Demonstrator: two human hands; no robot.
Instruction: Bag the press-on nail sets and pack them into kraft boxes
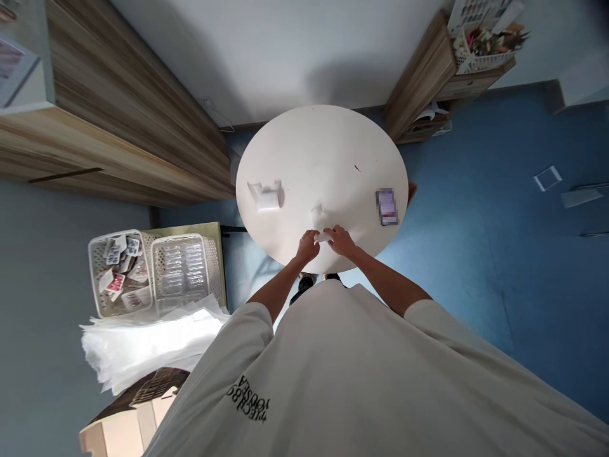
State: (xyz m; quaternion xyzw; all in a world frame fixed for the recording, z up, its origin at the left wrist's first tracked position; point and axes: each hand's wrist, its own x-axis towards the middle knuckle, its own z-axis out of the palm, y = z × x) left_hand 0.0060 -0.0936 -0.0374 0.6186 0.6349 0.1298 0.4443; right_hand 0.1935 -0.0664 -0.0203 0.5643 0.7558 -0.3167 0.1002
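At the near edge of the round white table (295, 139), my left hand (308, 247) and my right hand (341, 240) grip a white packing sheet (322, 237) from its two sides. The fingers of both hands are closed on it. Part of the sheet (317, 216) lies out flat on the tabletop beyond my fingers. Whether something is inside the folded part is hidden. To the left on the table sits a white wrapped bundle (268, 201) with loose flaps sticking up behind it.
A phone (387, 207) lies at the table's right side. On my left stand a basket of cards and packets (95, 279) and a basket of clear plastic boxes (183, 270). Stacked white sheets (147, 349) lie nearer me, above an open cardboard box (128, 431). Wooden cabinets (143, 114) flank the wall.
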